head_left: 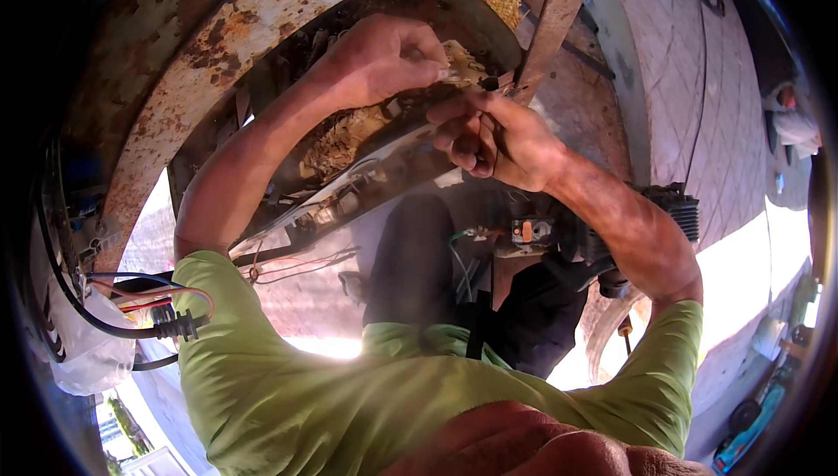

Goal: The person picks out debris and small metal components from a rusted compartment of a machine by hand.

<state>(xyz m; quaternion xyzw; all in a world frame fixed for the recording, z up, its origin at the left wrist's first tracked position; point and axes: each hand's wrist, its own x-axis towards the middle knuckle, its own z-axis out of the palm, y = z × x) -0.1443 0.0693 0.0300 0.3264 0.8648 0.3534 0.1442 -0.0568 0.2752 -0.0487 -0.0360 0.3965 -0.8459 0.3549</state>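
My left hand (397, 55) reaches into a dirty metal housing (476, 6), its thumb and fingertips pinched together. A small pale bit shows at those fingertips, too small to name. Just below and to the right, my right hand (506, 137) has its fingers curled in, with the thumb and forefinger closed towards the left hand's tips. What it holds, if anything, cannot be made out. The two hands are close but apart. Behind them lies a yellowish, crusted mass (349, 140) inside the housing, partly covered by my left forearm.
A rusty curved metal beam (205, 61) arches over the left side, and a rusty bar (563, 9) slants down beside the hands. Loose coloured wires and a black cable (131, 329) hang at left by a clear plastic bag (87, 354). An orange-and-grey part (528, 231) sits under my right forearm.
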